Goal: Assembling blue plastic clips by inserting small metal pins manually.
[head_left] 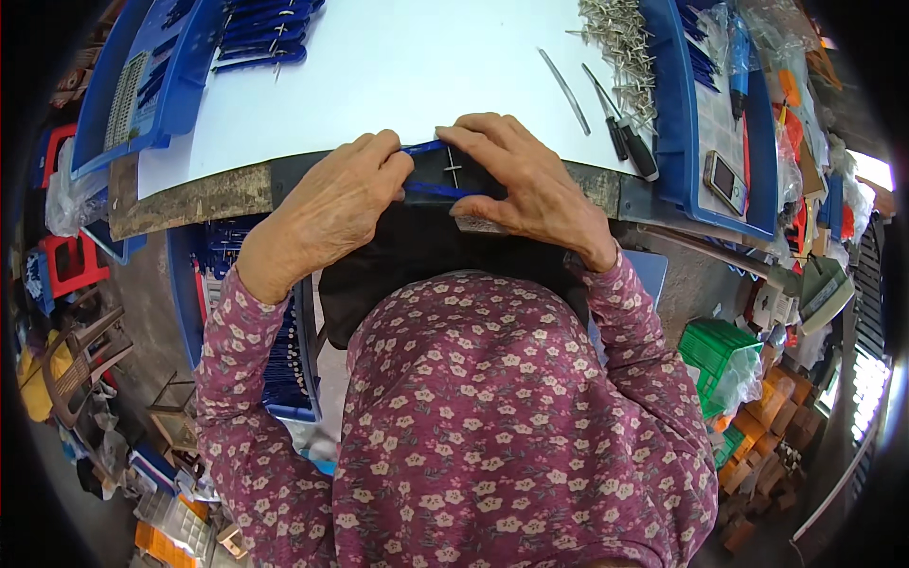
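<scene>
At the table's near edge, my left hand (327,204) is closed on the left end of a blue two-armed piece (437,190), its fingers curled round it. The arms of the piece stand apart, with a thin silver cross-shaped pin (453,169) between them. My right hand (530,180) grips the right side, fingertips at the upper arm and thumb by the lower one. My fingers cover both ends, so the exact kind of piece cannot be made out. Below it a black cloth (426,241) lies over my lap.
A white sheet (417,76) covers the tabletop. Similar blue pieces (265,38) are stacked far left, beside a blue tray (175,109). Far right lie a heap of metal pins (625,47), a curved metal strip (565,92), a black-handled screwdriver (636,150) and another blue tray (672,156) holding a phone (725,183).
</scene>
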Action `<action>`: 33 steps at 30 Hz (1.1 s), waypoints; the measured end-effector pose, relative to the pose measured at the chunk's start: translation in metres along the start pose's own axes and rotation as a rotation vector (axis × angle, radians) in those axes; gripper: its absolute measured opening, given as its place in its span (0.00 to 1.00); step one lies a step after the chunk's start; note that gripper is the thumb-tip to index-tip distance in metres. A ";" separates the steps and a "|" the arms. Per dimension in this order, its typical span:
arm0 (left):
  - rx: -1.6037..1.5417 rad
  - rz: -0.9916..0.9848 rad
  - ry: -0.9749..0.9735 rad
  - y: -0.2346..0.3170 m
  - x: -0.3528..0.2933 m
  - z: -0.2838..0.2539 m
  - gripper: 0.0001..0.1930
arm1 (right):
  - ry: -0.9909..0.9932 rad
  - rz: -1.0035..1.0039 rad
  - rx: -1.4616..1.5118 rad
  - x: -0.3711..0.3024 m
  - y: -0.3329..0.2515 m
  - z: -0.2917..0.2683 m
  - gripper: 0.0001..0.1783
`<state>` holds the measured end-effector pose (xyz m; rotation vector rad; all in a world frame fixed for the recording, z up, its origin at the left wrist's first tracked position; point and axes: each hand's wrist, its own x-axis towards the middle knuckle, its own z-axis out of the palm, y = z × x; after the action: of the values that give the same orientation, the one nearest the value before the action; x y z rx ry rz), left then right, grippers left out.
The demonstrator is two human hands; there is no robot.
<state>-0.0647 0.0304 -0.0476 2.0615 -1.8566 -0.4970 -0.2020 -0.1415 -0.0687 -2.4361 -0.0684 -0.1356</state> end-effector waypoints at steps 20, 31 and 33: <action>0.212 -0.045 0.347 -0.003 -0.015 0.013 0.08 | 0.144 0.015 -0.119 -0.011 -0.007 0.014 0.34; 0.328 0.008 0.385 -0.006 -0.018 0.021 0.09 | 0.075 0.013 -0.240 -0.015 -0.010 0.007 0.35; 0.281 -0.004 0.391 -0.002 -0.016 0.022 0.09 | 0.070 0.016 -0.257 -0.017 -0.009 0.005 0.35</action>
<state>-0.0742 0.0466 -0.0673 2.1422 -1.7593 0.1724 -0.2189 -0.1311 -0.0687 -2.6853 0.0003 -0.2344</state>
